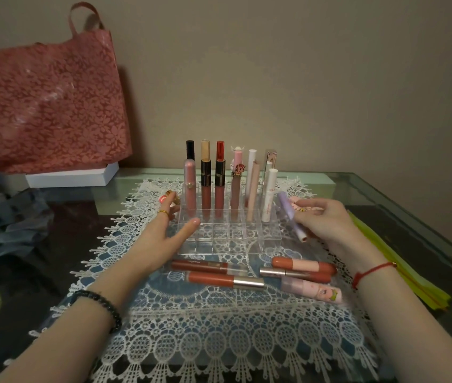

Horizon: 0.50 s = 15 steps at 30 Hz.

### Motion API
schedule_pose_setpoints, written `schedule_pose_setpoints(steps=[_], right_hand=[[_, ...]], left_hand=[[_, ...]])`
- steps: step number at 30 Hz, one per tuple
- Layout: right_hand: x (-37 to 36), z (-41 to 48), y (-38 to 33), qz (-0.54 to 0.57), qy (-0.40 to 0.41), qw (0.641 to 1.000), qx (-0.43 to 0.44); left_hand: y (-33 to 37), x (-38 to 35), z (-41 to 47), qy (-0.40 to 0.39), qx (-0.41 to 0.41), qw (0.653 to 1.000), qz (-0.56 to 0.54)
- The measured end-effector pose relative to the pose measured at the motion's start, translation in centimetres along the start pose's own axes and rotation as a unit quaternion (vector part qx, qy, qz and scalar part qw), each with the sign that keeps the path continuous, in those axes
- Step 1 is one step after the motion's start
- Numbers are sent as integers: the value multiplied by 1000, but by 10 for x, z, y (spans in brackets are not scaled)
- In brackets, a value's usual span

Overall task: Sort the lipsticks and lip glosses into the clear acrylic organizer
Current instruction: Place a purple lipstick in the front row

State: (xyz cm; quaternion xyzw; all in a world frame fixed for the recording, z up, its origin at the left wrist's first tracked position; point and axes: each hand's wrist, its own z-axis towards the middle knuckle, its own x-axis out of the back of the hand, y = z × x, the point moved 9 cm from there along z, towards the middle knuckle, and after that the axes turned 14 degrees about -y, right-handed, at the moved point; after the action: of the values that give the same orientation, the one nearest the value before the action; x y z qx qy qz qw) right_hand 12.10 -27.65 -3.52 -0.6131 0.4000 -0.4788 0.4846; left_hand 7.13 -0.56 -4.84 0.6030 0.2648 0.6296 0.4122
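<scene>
The clear acrylic organizer (227, 239) stands mid-table on a white lace mat. Several lipsticks and glosses stand upright in its two back rows; the front compartments hold nothing. My left hand (164, 233) rests against the organizer's left side, fingers straight, thumb at the front left corner. My right hand (321, 219), at the organizer's right, grips a lilac tube (291, 217) tilted with its lower end toward me. Several loose tubes lie in front of the organizer: a brown-red gloss (202, 266), an orange-red one with a silver cap (225, 280), a coral and pink one (302, 265), and a pink cartoon-printed one (313, 291).
A pink floral bag (50, 106) stands on a white box (70, 176) at the back left. Blue-grey cloth (6, 225) lies at the left edge. Yellow-green strips (402, 269) lie along the right. The glass table's right edge (440, 217) runs diagonally.
</scene>
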Motion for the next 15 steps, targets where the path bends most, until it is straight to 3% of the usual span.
schedule_pose_setpoints(steps=[5,7,15], right_hand=[[2,-10,-34,190,-14,971,147],[-12,-17,-54,186,-55,960,203],[-101,-23,-95,80,-162,947,267]], left_hand=[[35,25,-13,152,-87,979,101],[48,28,-21,185,-118,969,113],[85,11,-32,158,-248,947,131]])
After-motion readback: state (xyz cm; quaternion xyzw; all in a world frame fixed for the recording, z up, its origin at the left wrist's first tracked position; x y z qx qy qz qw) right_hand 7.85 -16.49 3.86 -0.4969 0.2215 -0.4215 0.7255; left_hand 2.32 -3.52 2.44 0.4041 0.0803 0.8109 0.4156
